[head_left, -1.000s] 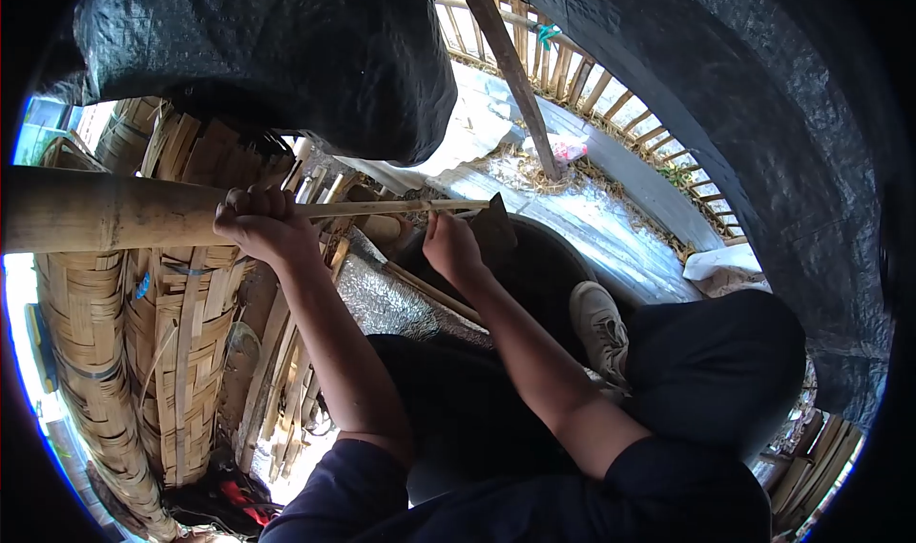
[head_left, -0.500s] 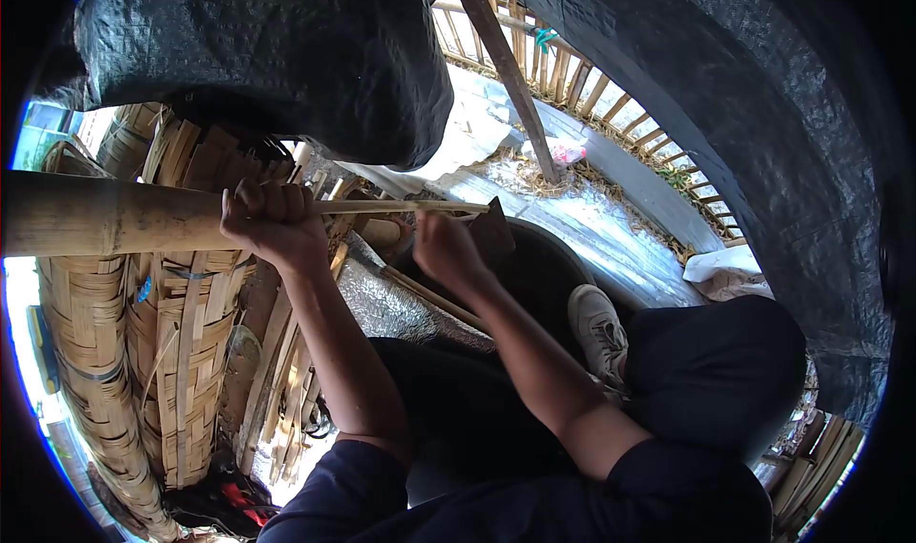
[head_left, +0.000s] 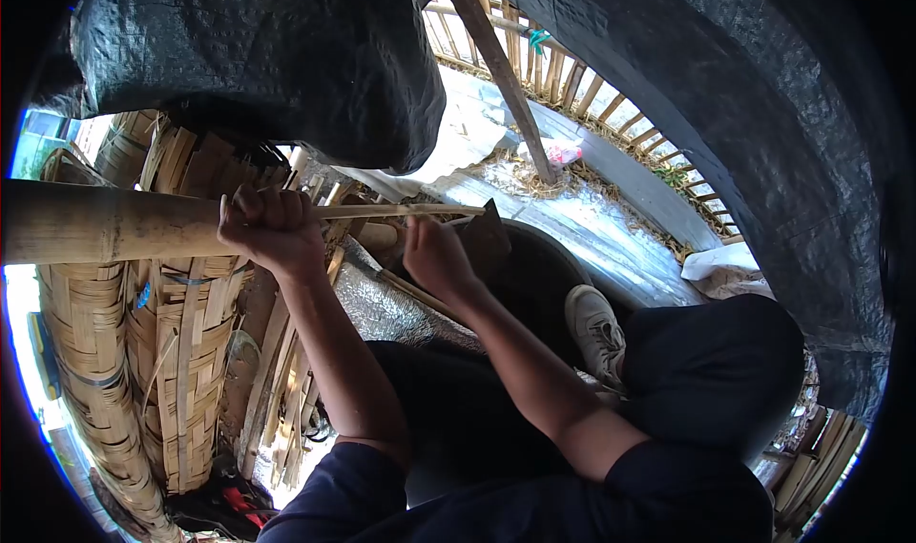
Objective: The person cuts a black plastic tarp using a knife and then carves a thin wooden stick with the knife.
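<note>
A thick bamboo pole (head_left: 114, 223) comes in from the left edge and ends at my left hand (head_left: 272, 233). My left hand is closed, its fingers wrapped round the pole's narrow end, where a thin bamboo strip (head_left: 367, 211) runs on to the right. My right hand (head_left: 439, 261) is a fist just below that strip, its thumb side against it; the palm is hidden. Just right of the fist stands a dark, pointed flat piece (head_left: 491, 233), like a blade. The strip's far end reaches it; how the piece is held cannot be made out.
Tall woven bamboo rolls (head_left: 181, 371) stand at left. Black sheeting (head_left: 286, 66) hangs above, close over my hands. A dark round tub (head_left: 549, 257) sits behind the blade-like piece, near my shoe (head_left: 596, 328). A slanted wooden post (head_left: 506, 75) and bamboo fence (head_left: 611, 104) are beyond.
My right hand has shifted slightly left along the strip and a little down. The left hand and pole have stayed nearly in place. The view has tilted slightly.
</note>
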Action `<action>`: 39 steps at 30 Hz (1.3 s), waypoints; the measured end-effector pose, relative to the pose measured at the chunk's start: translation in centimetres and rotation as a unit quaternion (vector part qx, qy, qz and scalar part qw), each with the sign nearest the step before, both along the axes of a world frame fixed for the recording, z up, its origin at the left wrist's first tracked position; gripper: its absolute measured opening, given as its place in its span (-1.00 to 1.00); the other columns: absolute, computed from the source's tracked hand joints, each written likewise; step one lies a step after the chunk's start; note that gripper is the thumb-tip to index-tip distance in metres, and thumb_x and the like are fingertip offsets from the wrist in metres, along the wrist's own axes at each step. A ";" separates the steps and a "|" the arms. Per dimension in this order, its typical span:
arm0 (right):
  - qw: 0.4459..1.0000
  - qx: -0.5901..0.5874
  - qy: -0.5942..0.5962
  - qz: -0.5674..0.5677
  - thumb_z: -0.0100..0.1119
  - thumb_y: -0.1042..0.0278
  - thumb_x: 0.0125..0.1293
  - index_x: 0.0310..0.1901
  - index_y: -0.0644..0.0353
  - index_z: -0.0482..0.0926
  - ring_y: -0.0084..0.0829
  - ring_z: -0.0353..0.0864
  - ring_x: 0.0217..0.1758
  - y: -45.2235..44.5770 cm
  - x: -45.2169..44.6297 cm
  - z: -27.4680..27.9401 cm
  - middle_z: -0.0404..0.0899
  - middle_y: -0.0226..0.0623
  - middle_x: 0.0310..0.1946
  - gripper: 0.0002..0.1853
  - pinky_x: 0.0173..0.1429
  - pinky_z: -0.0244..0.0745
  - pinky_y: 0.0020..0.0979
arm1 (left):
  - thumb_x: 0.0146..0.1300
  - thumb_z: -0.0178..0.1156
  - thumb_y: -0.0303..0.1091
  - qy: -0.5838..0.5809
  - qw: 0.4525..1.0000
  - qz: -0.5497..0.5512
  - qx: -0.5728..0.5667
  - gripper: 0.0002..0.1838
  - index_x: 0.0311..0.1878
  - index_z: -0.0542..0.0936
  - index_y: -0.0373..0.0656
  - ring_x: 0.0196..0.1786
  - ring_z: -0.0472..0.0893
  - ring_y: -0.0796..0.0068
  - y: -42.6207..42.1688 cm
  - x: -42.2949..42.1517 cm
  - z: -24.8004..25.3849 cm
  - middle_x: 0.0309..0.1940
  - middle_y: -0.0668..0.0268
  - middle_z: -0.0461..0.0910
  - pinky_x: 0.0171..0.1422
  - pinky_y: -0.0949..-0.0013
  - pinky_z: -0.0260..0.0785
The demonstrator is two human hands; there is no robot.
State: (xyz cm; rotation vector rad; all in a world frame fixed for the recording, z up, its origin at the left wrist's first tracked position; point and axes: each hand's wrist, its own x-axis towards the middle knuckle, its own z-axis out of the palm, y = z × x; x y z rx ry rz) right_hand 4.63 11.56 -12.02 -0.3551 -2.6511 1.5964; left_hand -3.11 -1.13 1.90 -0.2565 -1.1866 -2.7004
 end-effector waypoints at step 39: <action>0.993 0.105 -0.050 0.036 -0.12 0.34 0.39 -0.26 0.39 0.53 -0.02 0.68 -0.35 2.0 0.3 -3.9 0.61 0.08 -0.50 -0.72 -0.28 0.63 -0.11 | 0.28 -0.28 -0.12 0.022 0.999 -0.001 -0.024 -0.63 -0.65 0.00 0.08 -0.74 -0.20 0.68 -0.1 -0.1 0.0 -0.83 0.53 -0.13 -0.69 0.47 -0.34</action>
